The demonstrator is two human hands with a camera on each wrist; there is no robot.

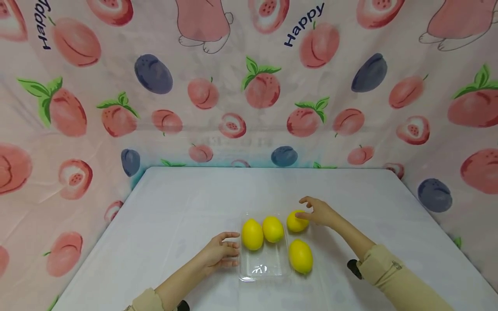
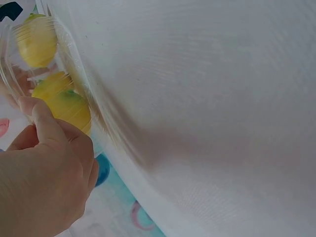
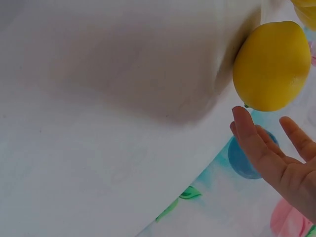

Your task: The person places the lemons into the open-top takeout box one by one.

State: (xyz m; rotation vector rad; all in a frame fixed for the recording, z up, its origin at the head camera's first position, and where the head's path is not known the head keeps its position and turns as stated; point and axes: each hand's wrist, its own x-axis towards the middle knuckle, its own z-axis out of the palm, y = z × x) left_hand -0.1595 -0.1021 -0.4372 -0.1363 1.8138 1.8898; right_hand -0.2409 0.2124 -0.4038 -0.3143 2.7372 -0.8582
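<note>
A clear plastic tray (image 1: pixel 264 274) lies on the table with two lemons, a left one (image 1: pixel 252 234) and a right one (image 1: pixel 273 229), in its far half. My left hand (image 1: pixel 219 252) is at the tray's left side, fingers loosely bent; in the left wrist view its fingertips are right at the transparent wall. Outside the tray on the right are a far lemon (image 1: pixel 297 221) and a near lemon (image 1: pixel 301 257). My right hand (image 1: pixel 320 212) reaches over the far lemon, thumb overlapping it, fingers spread. The right wrist view shows a lemon (image 3: pixel 271 66) just beyond its parted fingers.
The white table (image 1: pixel 175 207) ends in front of a fruit-patterned cloth (image 1: pixel 233 95), which also hangs along both sides. A black device sits at the right wrist (image 1: pixel 354 268), under the beige sleeve (image 1: pixel 393 272).
</note>
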